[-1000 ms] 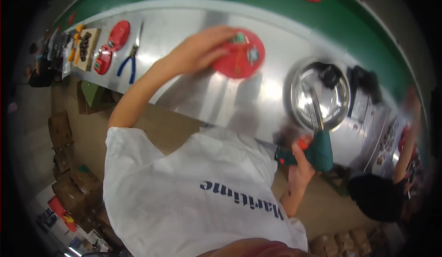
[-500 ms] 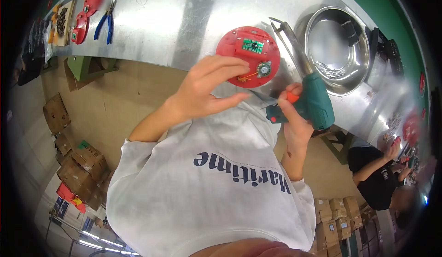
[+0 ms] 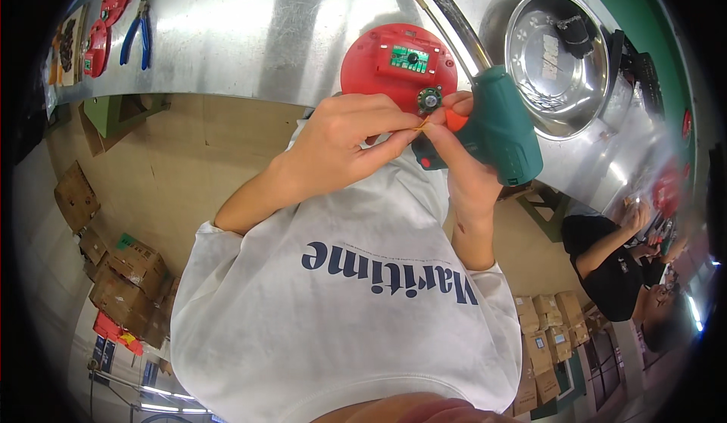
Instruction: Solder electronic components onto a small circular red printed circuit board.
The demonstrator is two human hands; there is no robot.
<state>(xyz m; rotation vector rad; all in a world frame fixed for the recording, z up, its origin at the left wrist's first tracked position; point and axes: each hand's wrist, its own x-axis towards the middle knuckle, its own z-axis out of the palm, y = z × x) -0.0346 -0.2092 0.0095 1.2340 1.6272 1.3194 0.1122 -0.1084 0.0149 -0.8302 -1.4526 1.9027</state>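
Soldering gun and red disc, upper middle of the frame, at the steel bench edge.

Right hand is wrapped tight round the green grip; its long axis runs up-left, tip angled over the disc toward the top edge. Left hand is pinching something thin and yellowish against the right thumb, can't tell what. Disc sits flat, green board up. My guess: fingers this close to the barrel could get burnt, or a nudge sends the disc off the edge. Steel bowl upper right, blue pliers upper left.
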